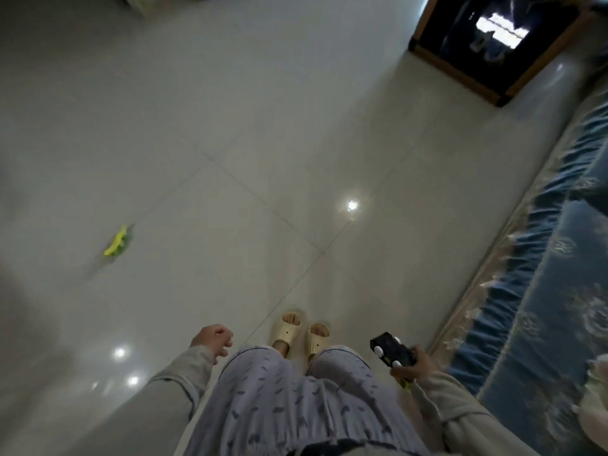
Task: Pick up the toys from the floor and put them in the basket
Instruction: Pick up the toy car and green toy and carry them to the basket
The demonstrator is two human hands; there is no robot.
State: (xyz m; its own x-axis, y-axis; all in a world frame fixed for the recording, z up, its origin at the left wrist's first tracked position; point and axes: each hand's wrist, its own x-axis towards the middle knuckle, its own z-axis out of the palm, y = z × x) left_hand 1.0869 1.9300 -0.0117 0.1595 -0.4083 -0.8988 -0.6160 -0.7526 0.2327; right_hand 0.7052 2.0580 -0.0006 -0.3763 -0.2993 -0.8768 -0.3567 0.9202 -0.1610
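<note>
Gripping a black toy car [393, 352], the right hand [415, 365] is closed; left hand [212, 339] loosely curled, empty.

Person seen from above, lower centre of the frame. Both arms are covered by long, pale grey sleeves [184, 373] with ribbed cuffs at the wrists, lower left and lower right. The legs wear loose, light lavender pyjama trousers [279, 399] printed with small dark dashes. Each foot wears a cream open-toed slide sandal [286, 329] with a single small hole in the strap.
</note>
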